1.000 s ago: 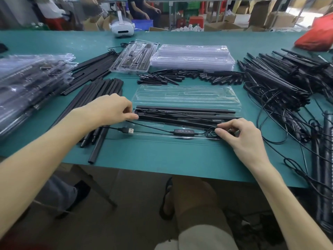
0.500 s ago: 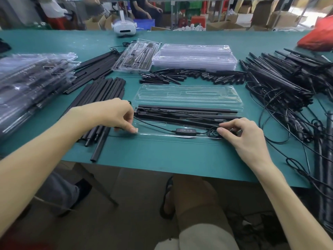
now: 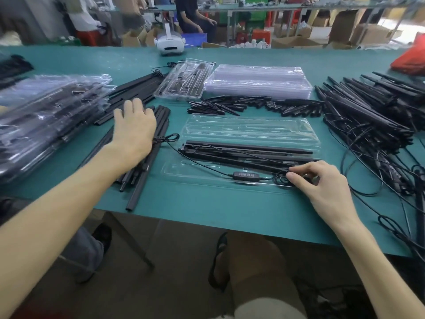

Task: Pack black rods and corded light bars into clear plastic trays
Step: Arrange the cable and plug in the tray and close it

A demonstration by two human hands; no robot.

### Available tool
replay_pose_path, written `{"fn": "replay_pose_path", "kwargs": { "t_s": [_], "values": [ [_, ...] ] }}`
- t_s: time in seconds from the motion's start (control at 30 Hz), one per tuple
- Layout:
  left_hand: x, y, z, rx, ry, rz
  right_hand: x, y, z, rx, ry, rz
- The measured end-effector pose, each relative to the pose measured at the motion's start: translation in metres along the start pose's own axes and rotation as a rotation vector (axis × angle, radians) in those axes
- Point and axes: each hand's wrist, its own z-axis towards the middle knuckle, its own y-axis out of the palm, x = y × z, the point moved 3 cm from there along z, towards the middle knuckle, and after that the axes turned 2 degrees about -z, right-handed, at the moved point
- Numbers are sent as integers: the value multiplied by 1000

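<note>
Left hand: my left hand (image 3: 135, 127) lies palm down over the black rods (image 3: 162, 122) to the left of the tray, fingers straight and a little apart, gripping nothing.
Right hand: my right hand (image 3: 322, 183) pinches the cord (image 3: 268, 178) between thumb and forefinger where it coils at the tray's right end.
Open tray: 1 clear tray (image 3: 249, 128) lies unfolded in front of me, lid half on the far side.
Light bars: black bars (image 3: 241, 151) lie lengthwise in the near half.
Controller: the inline controller (image 3: 245, 175) sits in the tray's front channel, just left of my right fingers.
Cord end: a small loop (image 3: 171, 137) lies outside the tray on the rods, beside my left hand.
Empty trays: a stack (image 3: 257, 81) sits behind.
Packed trays: a pile (image 3: 46, 116) at far left.
Unpacked bars: a tangled heap (image 3: 368, 116) at right.
Table: green top (image 3: 207, 203).
</note>
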Motion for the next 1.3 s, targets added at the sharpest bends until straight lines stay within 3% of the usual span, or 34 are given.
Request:
{"fn": "replay_pose_path", "kwargs": {
  "t_s": [0.1,0.23,0.5,0.93,1.03,1.17,1.3],
  "values": [
    [17,8,1,-27,228,-229,-1,0,0,-6,-1,-4],
    [29,24,-2,-128,324,-371,-1,-1,-1,-4,-1,4],
    [20,40,-3,94,334,-65,-1,-2,-1,3,-5,3],
    [31,39,0,-132,242,208,1,-1,0,8,13,11],
    [39,38,11,-181,179,65,0,-2,0,9,16,14],
    [60,38,30,-183,65,-315,0,-2,-2,6,22,20],
    [74,41,45,-236,-100,-466,-2,-1,-2,4,27,31]
  ]
}}
